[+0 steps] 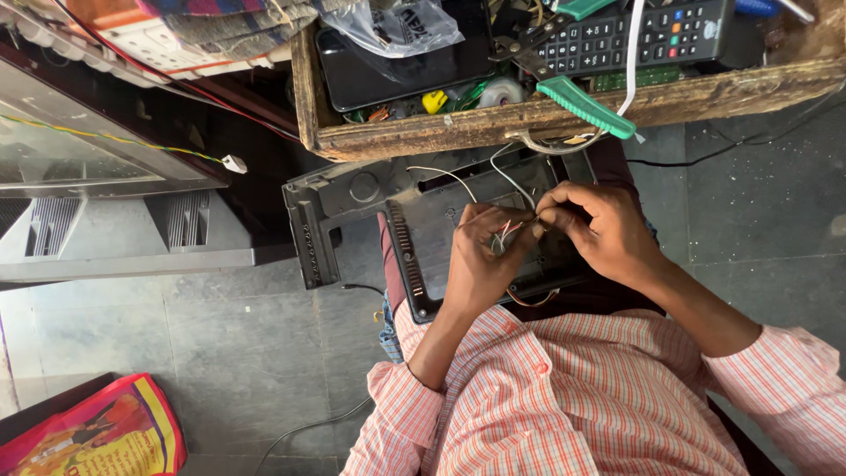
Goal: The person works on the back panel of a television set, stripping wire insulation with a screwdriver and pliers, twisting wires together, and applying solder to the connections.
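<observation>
My left hand [480, 257] and my right hand [601, 231] meet over a black plastic device casing [370, 198] that rests on my lap. Both pinch a small bundle of thin red and white wires [506, 234] between the fingertips. More thin white wires [511, 176] loop up from the bundle toward the wooden tray. A reddish wire loop [531, 302] shows below my left hand. The wire ends are hidden inside my fingers. My sleeves are a red and white check.
A worn wooden tray [493, 123] just beyond the casing holds a black remote control [634, 35], green-handled pliers [586, 106], a tape roll [500, 91], a flat black panel [388, 70] and a plastic bag [401, 25]. A grey television set [106, 220] stands left. A colourful bag [92, 436] lies on the grey floor.
</observation>
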